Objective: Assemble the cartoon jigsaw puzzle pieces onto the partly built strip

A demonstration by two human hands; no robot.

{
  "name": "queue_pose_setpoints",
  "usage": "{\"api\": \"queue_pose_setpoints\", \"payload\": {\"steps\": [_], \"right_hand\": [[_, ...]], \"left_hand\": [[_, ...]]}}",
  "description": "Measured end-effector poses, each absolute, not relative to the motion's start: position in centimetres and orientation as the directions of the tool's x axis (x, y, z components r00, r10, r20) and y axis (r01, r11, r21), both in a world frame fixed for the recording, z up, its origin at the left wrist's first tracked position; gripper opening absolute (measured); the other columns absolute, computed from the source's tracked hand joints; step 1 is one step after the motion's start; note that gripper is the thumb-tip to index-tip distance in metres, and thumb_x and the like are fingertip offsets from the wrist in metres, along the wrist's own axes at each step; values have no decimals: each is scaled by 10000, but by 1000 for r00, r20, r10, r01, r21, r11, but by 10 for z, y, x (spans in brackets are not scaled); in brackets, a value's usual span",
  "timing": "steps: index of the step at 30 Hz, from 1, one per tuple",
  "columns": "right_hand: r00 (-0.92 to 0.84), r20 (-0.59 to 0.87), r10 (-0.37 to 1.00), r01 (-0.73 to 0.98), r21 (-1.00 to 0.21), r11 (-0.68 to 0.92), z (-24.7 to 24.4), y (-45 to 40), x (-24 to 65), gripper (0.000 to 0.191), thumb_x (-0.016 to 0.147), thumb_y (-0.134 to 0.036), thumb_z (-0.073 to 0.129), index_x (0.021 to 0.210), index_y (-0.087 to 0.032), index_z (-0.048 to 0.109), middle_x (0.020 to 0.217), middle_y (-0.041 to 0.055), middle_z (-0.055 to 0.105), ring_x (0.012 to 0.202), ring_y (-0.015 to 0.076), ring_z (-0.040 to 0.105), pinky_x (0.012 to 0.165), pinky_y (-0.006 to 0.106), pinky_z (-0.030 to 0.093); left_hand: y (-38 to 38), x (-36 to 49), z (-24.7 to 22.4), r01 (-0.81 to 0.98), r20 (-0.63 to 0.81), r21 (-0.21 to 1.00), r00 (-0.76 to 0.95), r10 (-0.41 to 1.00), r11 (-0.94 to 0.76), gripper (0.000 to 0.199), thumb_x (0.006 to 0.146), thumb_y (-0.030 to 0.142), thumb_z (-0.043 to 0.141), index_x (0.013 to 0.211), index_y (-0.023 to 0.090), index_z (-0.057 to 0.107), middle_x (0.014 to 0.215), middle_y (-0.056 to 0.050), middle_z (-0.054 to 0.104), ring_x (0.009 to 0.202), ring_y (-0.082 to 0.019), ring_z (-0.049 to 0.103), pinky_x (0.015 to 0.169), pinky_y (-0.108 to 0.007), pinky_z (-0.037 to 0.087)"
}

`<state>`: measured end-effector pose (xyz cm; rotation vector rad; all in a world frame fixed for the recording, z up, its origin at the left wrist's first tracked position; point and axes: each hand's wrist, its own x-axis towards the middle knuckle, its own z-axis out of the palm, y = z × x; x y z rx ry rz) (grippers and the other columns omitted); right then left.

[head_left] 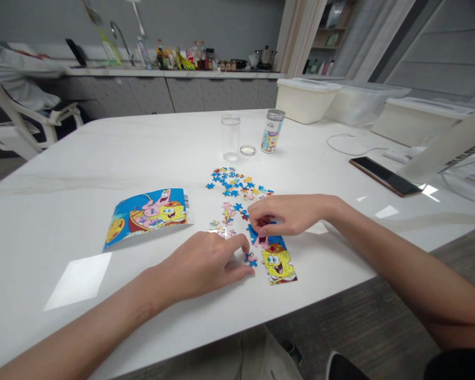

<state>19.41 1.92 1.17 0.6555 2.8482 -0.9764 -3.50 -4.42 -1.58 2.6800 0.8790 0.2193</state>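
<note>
A partly joined puzzle [277, 264] with a yellow cartoon face lies near the table's front edge. My right hand [281, 215] is over its upper part, fingers pinched together; what they hold is hidden. Left of the puzzle, my left hand [209, 264] rests with thumb and index finger apart, beside a small blue and pink piece [251, 259]. Loose puzzle pieces [231, 182] are scattered beyond both hands, and some pink ones [227, 211] lie between them. To the left is a curled picture sheet [154, 214] showing the cartoon figures in a boat.
Behind the pieces stand a clear jar [230, 138], its lid [247, 150] and a printed canister [272, 132]. At the right are a phone [383, 175], a cable and white storage boxes [306, 100]. A person in grey [19, 74] is at the far left.
</note>
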Motion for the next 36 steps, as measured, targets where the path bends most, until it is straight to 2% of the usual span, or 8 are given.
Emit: {"api": "queue_pose_setpoints", "payload": {"steps": [6,12,29,36], "right_hand": [[-902,-190,388,425,-553,717,12,18,193,100,877,-194,514,792,-165,560,782,30,579,706,139,485,679,276,391],[-898,-202,390,434,-551,713,12,17,193,98,883,-196,508,812,-162,565,805,40,592,736,147,516,696,286,402],[-894,-210,396,443,-544,713,13,17,193,86,867,-187,518,798,-165,564,780,36,586,713,145,501,673,282,391],[-893,-208,398,445,-536,718,14,16,192,92,868,-202,519,792,-164,555,764,30,574,700,138,487,665,273,386]], "left_hand": [[-45,-34,-15,556,54,320,798,600,-767,135,888,321,594,965,220,639,507,62,557,470,-120,503,480,-226,280],[-45,-33,-15,550,64,314,801,596,-773,120,880,305,602,950,216,641,499,66,551,465,-119,485,474,-238,275],[-44,-36,-19,543,63,284,812,580,-790,148,932,326,556,1005,217,625,587,38,615,528,-139,560,494,-249,333],[-45,-35,-17,547,49,312,807,588,-777,135,930,307,566,1016,217,619,562,49,589,505,-135,521,482,-249,277]]}}
